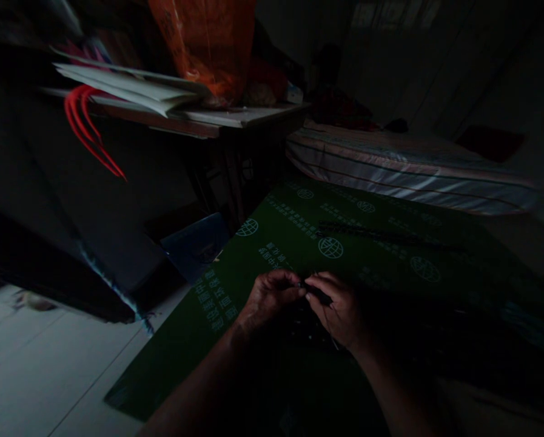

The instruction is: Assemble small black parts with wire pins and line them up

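Over a green board printed with white globes and lettering, both hands meet at their fingertips. My left hand pinches one end of a small dark piece, its thumb and forefinger closed. My right hand is closed round a slim dark thing that reaches the same spot; a thin pale line, perhaps a wire, runs down from it. Too little light falls here to tell what either piece is. Small light specks show on something dark below the hands.
Long black strips lie across the board's far part. Back left stands a table with an orange bag, papers and hanging red cords. A mattress is behind; a blue flat object sits beside the board.
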{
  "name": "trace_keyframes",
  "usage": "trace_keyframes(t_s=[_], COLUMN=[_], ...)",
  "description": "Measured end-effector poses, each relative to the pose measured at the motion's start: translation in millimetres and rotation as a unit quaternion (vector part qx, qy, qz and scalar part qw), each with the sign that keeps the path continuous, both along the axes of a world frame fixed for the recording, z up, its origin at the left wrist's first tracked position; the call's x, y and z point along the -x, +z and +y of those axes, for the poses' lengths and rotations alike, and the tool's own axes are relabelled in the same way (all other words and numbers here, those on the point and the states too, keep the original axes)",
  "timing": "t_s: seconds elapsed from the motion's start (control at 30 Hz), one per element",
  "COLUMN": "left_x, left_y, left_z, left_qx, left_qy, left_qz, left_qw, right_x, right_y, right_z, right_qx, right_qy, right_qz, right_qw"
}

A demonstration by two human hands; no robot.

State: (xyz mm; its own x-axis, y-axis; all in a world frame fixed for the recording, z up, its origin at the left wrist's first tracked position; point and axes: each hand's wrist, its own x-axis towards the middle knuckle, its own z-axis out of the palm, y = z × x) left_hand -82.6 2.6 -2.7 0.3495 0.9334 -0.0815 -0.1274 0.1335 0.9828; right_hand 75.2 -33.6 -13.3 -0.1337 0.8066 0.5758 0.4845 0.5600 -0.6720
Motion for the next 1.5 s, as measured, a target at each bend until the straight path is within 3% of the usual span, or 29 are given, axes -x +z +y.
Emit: trace_keyframes(t_s=[0.63, 0.97, 1.2, 1.3, 1.5], left_x=[2, 2, 0, 1, 2], left_y=[1.3, -7.8, 1.2, 0.2, -4.9], left_z=[-1, 3, 0, 0, 2], left_qx=[-0.007, -0.01, -0.004, -0.008, -0.01], left_qy=[-0.013, -0.021, 0.017, 0.026, 0.005], left_qz=[0.015, -0.002, 0.02, 0.046, 0.066], left_qw=[1.0, 1.0, 1.0, 0.999, 0.998], right_x=[-2, -2, -21, -45, -82], right_y=[3, -1, 2, 6, 3], right_z=[2, 4, 19, 42, 90], right_qx=[-0.006, -0.011, -0.021, -0.001, 0.057], right_qy=[-0.009, -0.025, -0.043, -0.101, -0.193], right_qz=[-0.155, -0.2, -0.228, -0.283, -0.429], right_qw=[0.988, 0.979, 0.973, 0.954, 0.88])
